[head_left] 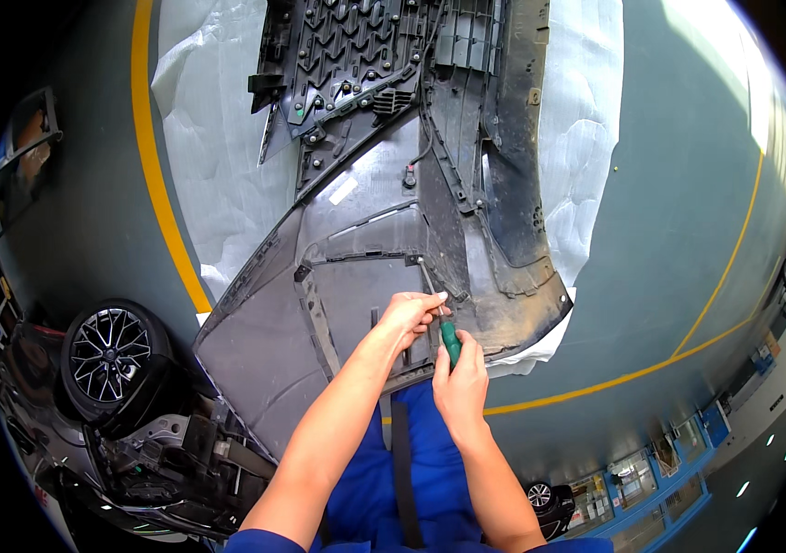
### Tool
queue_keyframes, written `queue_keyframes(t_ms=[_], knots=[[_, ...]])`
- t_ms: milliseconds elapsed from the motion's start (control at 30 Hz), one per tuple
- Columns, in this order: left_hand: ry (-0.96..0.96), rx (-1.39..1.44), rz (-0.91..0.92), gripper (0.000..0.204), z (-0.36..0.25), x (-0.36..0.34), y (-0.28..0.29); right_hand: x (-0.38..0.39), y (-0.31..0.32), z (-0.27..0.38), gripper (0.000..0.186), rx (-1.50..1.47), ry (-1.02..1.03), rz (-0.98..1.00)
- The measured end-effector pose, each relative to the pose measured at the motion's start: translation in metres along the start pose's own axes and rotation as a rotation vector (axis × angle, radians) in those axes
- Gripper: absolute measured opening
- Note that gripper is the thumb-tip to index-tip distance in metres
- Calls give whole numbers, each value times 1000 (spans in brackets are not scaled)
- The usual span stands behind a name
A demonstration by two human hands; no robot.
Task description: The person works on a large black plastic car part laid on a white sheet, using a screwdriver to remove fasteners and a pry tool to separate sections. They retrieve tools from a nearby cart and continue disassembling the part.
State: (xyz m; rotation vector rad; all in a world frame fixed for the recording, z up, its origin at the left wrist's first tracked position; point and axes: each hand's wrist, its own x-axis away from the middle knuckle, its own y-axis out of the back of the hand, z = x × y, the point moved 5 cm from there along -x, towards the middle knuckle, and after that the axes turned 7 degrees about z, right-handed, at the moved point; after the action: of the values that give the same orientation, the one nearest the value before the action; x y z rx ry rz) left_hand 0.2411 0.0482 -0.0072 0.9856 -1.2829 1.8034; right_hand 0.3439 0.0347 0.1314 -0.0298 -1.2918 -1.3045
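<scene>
A large dark plastic bumper (365,194), lying inner side up, fills the middle of the view, with a slatted grille section (347,51) at its upper end. My right hand (459,378) grips the green handle of a screwdriver (450,339). My left hand (416,313) pinches around the metal shaft just above that handle. The shaft points up and away to a small black bracket (413,261) on a raised frame in the bumper; whether the tip touches it I cannot tell. A black cable with a small connector (409,180) runs higher up the bumper.
Pale padding (577,138) lies under the bumper on a grey floor (669,258) with yellow lines. At the lower left stand a spoked wheel (109,355) and dark car parts (167,461). Blue cabinets (679,475) line the lower right edge, near a parked car (545,507).
</scene>
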Motion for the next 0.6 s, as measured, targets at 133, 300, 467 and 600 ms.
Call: queue_keyframes(t_ms=[133,300,467,600], knots=[[-55,151,41,23,0,-3,3,-13,2,-4,36,-81,-63,-4],[-48,240,146,20,6,-11,13,-21,21,42,35,227,193,0],[-35,245,164,19,2,-5,18,-17,1,27,31,158,37,115],[-31,208,150,20,8,-5,24,-10,-22,-1,31,-828,-682,170]])
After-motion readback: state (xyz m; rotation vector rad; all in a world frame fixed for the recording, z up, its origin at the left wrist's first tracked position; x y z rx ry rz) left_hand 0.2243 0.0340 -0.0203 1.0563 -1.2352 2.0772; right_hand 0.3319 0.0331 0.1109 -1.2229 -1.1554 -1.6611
